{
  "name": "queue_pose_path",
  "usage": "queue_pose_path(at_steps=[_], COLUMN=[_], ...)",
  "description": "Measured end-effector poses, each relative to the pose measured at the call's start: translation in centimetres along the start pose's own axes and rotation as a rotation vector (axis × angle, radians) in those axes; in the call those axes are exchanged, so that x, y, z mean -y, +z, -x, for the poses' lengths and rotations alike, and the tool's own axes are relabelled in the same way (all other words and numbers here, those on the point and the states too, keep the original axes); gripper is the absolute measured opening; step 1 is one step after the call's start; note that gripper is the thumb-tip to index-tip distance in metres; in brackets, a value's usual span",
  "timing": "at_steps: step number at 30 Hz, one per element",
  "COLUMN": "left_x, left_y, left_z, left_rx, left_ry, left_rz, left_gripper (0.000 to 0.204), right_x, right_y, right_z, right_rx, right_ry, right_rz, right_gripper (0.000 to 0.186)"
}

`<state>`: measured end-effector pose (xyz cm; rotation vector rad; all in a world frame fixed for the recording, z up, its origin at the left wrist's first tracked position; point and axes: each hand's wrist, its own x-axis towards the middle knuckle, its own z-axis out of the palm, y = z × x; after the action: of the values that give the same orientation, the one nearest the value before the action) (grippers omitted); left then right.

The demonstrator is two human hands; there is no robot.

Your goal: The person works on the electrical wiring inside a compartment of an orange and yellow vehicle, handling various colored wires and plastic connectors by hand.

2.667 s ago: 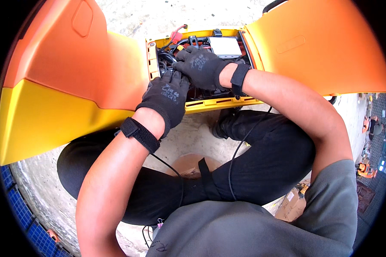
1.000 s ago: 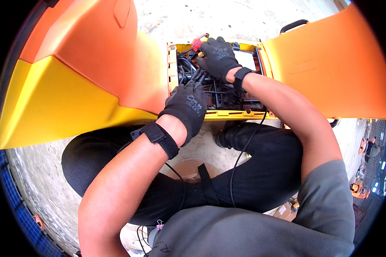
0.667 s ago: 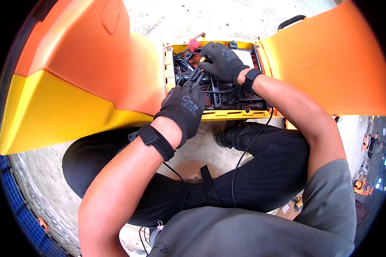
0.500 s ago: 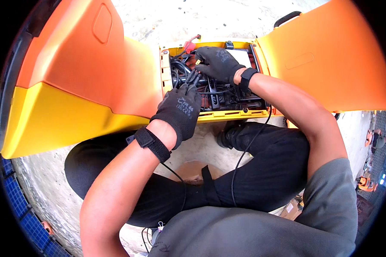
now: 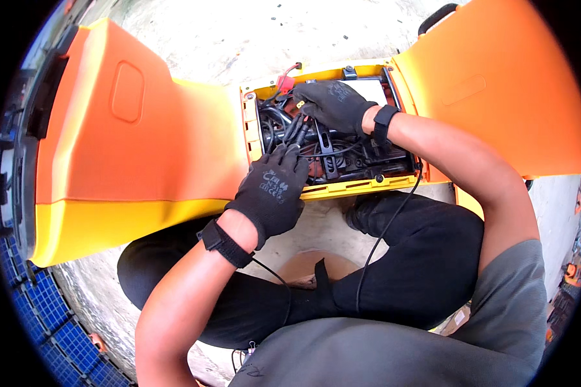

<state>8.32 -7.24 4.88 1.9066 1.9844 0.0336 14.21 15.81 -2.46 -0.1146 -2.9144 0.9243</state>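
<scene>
An open compartment (image 5: 342, 189) with a yellow rim is full of black cables (image 5: 272, 122), a black bracket (image 5: 326, 155), a red connector (image 5: 285, 84) and a white box (image 5: 368, 90). My right hand (image 5: 336, 108), in a black glove, is curled over the upper cables, with a small yellow connector (image 5: 300, 104) pinched at its fingertips. My left hand (image 5: 271, 187), gloved too, lies at the compartment's lower left edge, its bent fingers gripping hanging black cable ends just below the right hand. The fingertips of both are partly hidden among the cables.
Large orange-and-yellow body panels (image 5: 142, 148) extend left and right of the compartment, the right one (image 5: 490, 77) with a black handle. My crossed legs (image 5: 407, 264) are below, on pale floor (image 5: 284, 26). Blue grid panels (image 5: 51, 309) line the lower left.
My right hand has lifted off the middle cables and closed at the yellow connector, uncovering the bracket. My left hand has shifted down to the compartment's edge. The view has tilted slightly.
</scene>
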Motion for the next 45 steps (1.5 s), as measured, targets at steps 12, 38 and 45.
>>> queue_pose_path(at_steps=[12,38,45], left_x=[-0.5,9.5,8.5], left_y=[-2.5,-3.6,-4.1], left_z=[-1.1,-13.7,-8.5], left_rx=[-0.049,-0.354,-0.194], left_ry=[-0.081,-0.294,-0.299], left_rz=[0.264,0.574,0.891], left_gripper=[0.046,0.019,0.026], right_x=[0.3,-0.1,-0.9], right_y=[0.0,-1.5,-1.0], right_z=[-1.1,-1.4,-1.8], right_rx=[0.028,0.165,0.161], right_ry=[0.191,0.083,0.122], right_rz=[-0.032,-0.005,-0.063], right_gripper=[0.028,0.035,0.027])
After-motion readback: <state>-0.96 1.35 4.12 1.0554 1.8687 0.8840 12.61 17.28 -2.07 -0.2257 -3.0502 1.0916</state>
